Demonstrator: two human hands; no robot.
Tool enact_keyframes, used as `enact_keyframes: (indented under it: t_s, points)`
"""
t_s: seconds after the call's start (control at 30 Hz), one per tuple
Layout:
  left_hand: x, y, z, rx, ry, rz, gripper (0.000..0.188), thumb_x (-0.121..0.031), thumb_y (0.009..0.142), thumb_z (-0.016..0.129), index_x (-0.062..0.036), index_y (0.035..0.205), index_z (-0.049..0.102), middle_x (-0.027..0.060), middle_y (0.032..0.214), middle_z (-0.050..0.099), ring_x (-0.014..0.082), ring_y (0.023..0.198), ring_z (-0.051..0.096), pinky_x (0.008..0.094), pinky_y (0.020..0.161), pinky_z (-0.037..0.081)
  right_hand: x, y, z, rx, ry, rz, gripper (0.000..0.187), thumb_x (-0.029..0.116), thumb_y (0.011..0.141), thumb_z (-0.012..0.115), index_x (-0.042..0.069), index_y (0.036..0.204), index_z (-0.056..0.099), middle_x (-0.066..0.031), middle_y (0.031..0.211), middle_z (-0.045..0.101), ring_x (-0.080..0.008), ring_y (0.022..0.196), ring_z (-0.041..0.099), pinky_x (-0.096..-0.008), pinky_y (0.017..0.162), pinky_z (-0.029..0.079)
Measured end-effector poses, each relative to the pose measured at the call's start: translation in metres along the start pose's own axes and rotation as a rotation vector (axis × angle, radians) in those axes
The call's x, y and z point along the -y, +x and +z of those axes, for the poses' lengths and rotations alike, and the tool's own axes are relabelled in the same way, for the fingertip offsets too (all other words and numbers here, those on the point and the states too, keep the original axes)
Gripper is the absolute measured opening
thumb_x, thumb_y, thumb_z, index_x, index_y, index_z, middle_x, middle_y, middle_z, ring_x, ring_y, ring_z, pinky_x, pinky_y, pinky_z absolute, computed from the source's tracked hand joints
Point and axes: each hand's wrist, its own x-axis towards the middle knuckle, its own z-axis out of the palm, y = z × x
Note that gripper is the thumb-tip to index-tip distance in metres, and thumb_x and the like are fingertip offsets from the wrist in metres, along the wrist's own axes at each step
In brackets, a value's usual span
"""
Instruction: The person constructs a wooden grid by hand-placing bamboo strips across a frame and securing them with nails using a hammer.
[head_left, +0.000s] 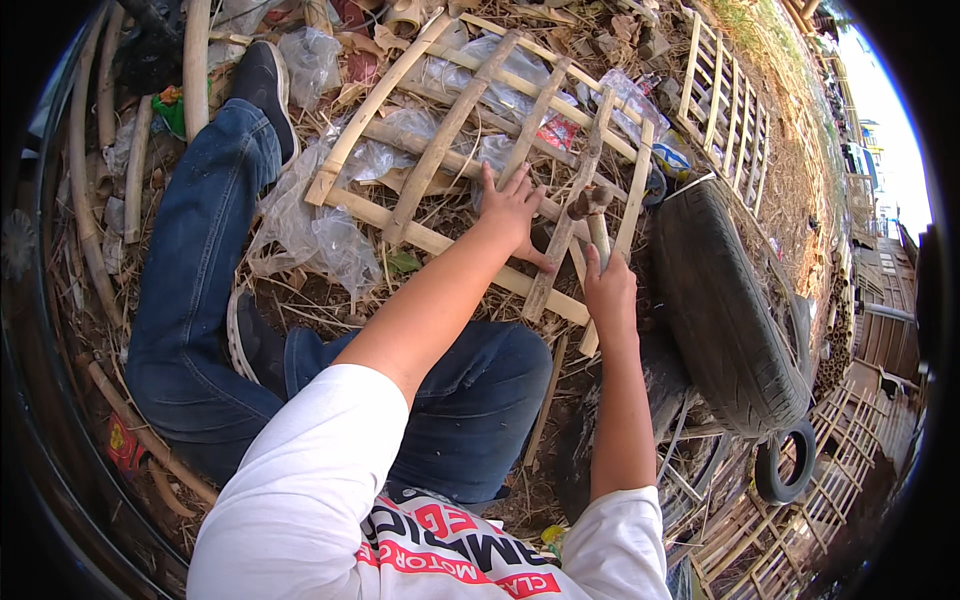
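Observation:
A lattice of split bamboo slats (441, 137) lies on the littered ground in front of me. My left hand (512, 213) rests on its middle slats with the fingers spread, gripping nothing. My right hand (610, 288) is closed round the pale handle of a hammer (598, 226). The hammer's rusty brown head is over the right part of the lattice, close to a crossing of slats. Whether the head touches the wood, I cannot tell. A gap separates the two hands, the left one lying a little farther away.
A worn tyre (725, 305) stands just right of my right hand. Another lattice (726, 100) lies at the far right, and a small tyre (786, 462) rests near more bamboo frames (800, 520). Clear plastic bags (325, 245) and dry leaves cover the ground. Bamboo poles (196, 70) stand at left.

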Motion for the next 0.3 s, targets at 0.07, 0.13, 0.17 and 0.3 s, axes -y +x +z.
enact_keyframes:
  t_s: [0.07, 0.13, 0.17, 0.3]
  points:
    - [0.008, 0.0, -0.001, -0.008, -0.002, 0.003, 0.146, -0.096, 0.046, 0.057, -0.0095, 0.156, 0.017, 0.0152, 0.162, 0.017, 0.0269, 0.152, 0.0, 0.0711, 0.112, -0.003, 0.009, -0.002, 0.001, 0.001, 0.016, 0.014, 0.05, 0.045, 0.097, 0.052, -0.004, 0.092, 0.061, -0.0327, 0.085, 0.064, -0.0513, 0.085, 0.063, -0.0564, 0.075, 0.051]
    - [0.018, -0.005, 0.001, -0.109, -0.038, 0.03, 0.145, -0.097, 0.047, 0.056, -0.0092, 0.156, 0.017, 0.017, 0.162, 0.016, 0.0279, 0.152, 0.003, 0.0699, 0.113, -0.003, 0.012, -0.003, 0.003, 0.014, 0.041, 0.034, 0.049, 0.044, 0.097, 0.052, -0.003, 0.094, 0.061, -0.0319, 0.088, 0.065, -0.051, 0.087, 0.062, -0.056, 0.077, 0.051]
    - [0.024, -0.009, 0.001, -0.158, -0.055, 0.044, 0.145, -0.097, 0.047, 0.056, -0.009, 0.156, 0.018, 0.0179, 0.161, 0.016, 0.0285, 0.152, 0.004, 0.0693, 0.114, -0.002, 0.012, -0.002, 0.003, 0.005, 0.056, 0.03, 0.049, 0.045, 0.097, 0.052, -0.003, 0.094, 0.061, -0.0317, 0.088, 0.065, -0.051, 0.087, 0.062, -0.0559, 0.077, 0.051]
    - [0.036, -0.067, -0.008, -0.242, -0.066, 0.101, 0.142, -0.099, 0.051, 0.051, -0.0161, 0.158, 0.008, 0.0185, 0.162, 0.014, 0.035, 0.151, 0.005, 0.0692, 0.114, -0.001, -0.002, -0.004, 0.006, -0.018, 0.075, 0.044, 0.048, 0.046, 0.097, 0.052, -0.002, 0.097, 0.061, -0.0297, 0.091, 0.066, -0.0498, 0.088, 0.063, -0.0547, 0.078, 0.051]
